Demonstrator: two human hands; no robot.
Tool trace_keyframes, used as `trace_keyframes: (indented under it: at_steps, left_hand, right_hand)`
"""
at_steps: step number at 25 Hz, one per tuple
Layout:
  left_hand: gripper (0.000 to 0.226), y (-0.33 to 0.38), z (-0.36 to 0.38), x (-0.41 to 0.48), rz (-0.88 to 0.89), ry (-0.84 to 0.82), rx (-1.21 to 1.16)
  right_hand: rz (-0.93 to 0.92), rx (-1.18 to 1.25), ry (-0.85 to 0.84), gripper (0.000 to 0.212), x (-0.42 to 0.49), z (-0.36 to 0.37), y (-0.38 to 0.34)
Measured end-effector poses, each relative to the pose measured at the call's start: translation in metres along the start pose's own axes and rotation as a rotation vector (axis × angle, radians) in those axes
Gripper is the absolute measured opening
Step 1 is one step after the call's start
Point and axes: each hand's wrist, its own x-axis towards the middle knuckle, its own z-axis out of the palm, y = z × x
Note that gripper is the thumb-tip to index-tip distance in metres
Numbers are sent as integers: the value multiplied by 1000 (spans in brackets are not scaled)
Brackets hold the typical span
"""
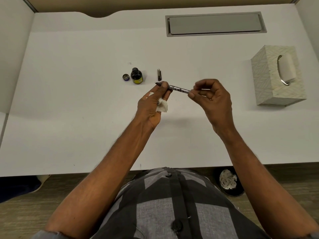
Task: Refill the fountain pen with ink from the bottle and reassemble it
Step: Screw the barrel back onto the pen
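Observation:
I hold the fountain pen [177, 88] level above the white desk [69, 100], nib pointing left. My left hand [153, 100] pinches the nib end between thumb and fingers and also keeps a crumpled white tissue [162, 106] in the palm. My right hand [211, 99] grips the barrel's rear end with its fingertips. The open ink bottle [136, 76] stands on the desk just beyond my left hand, its small cap [126, 77] lying to its left. The dark pen cap [159, 75] lies to the right of the bottle.
A patterned tissue box [276, 75] stands at the right of the desk. A grey cable hatch [215, 24] is set into the desk's far side. On the floor at the right, a dark bin [228, 182] holds crumpled tissues.

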Motion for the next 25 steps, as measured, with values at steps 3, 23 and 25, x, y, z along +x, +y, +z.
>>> trace_keyframes:
  at_steps: [3, 23, 25]
  left_hand:
    - [41, -1, -2, 1, 0, -17, 28]
    - [37, -6, -5, 8, -19, 31, 109]
    - [31, -9, -7, 10, 1, 40, 118]
  right_hand:
    - [27, 39, 34, 20, 1, 1, 0]
    - [49, 54, -2, 11, 8, 4, 7]
    - [110, 99, 10, 11, 9, 6, 10]
